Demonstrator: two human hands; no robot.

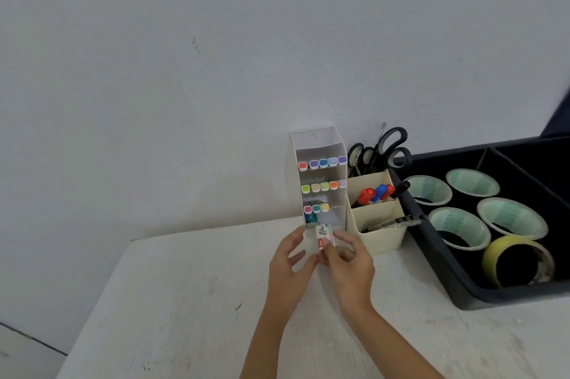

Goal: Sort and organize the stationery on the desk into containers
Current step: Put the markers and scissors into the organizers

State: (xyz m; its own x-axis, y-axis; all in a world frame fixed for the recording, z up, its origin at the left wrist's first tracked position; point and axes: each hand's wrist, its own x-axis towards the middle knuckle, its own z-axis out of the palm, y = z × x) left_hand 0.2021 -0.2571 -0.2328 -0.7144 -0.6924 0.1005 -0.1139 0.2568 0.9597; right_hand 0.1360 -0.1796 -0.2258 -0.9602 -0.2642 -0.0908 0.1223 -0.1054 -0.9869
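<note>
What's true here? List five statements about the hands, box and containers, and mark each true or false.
1. The left hand and right hand both hold a small box. True.
2. The black tray holds five tape rolls. True.
3. The scissors lie in the tray. False: they stand in the cream organizer.
4. The white rack is empty. False: it holds rows of markers.
5. The yellow roll sits outside the tray. False: it is inside.

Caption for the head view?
Left hand and right hand hold a small box before a marker organizer, near a tray of tape rolls.
</note>
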